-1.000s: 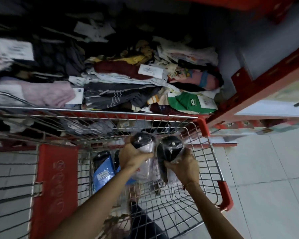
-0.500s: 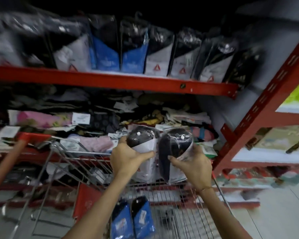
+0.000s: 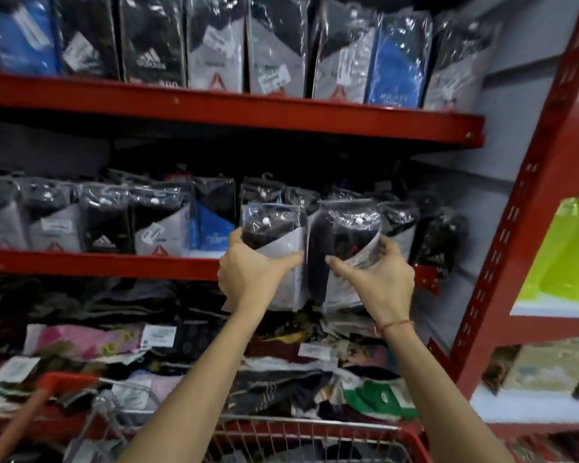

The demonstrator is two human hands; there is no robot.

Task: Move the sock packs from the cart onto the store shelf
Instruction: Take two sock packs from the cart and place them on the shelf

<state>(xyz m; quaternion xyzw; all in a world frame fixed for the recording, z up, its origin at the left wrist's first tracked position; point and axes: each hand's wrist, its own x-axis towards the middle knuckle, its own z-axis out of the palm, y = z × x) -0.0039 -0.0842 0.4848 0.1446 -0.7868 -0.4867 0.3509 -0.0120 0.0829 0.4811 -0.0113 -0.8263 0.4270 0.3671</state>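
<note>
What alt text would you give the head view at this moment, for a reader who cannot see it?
Two bare hands raise a sock pack each toward a red middle shelf lined with upright packs: left hand on a grey-sleeved pack, right hand on a darker pack. The cart rim sits below, before piles of folded clothing.

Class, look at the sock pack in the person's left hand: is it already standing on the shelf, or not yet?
Not yet. The left hand holds the sock pack upright, its bottom hanging below the shelf edge.
</note>
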